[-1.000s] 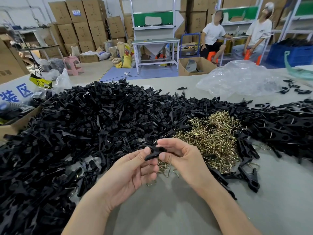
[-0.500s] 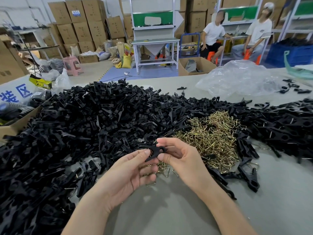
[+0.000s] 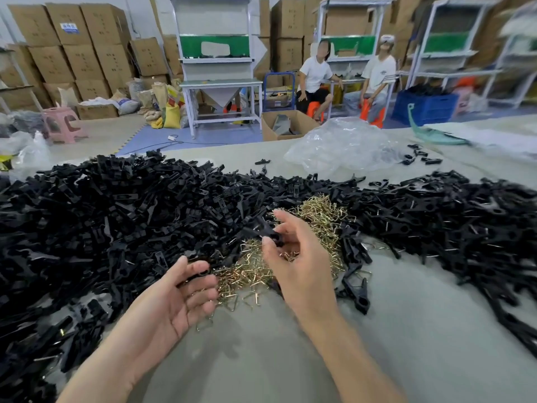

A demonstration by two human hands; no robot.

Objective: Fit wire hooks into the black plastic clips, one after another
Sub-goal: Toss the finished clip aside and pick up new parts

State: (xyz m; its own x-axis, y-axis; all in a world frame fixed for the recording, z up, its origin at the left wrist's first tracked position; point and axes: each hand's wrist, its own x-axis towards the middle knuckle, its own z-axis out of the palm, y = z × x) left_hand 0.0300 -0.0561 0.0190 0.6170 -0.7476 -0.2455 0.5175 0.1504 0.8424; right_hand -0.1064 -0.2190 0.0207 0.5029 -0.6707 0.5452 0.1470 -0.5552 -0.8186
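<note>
A huge heap of black plastic clips [image 3: 101, 216] covers the left of the table, and a second heap of clips [image 3: 450, 219] lies on the right. Between them sits a pile of brass wire hooks [image 3: 319, 216] that spreads toward me. My right hand [image 3: 299, 269] hovers above the hooks and pinches one black clip [image 3: 268, 232] between thumb and fingertips. My left hand [image 3: 171, 301] is lower and to the left, palm up with relaxed fingers, holding nothing, at the edge of the left heap.
A crumpled clear plastic bag [image 3: 343, 146] lies at the back of the grey table [image 3: 261, 359]. A few stray clips [image 3: 418, 155] lie beside it. Two people sit on stools beyond the table, among cardboard boxes and white workbenches.
Both hands held the clip together before. Now the left hand has let go and dropped back to the left, while the right hand has carried the clip up over the hooks.
</note>
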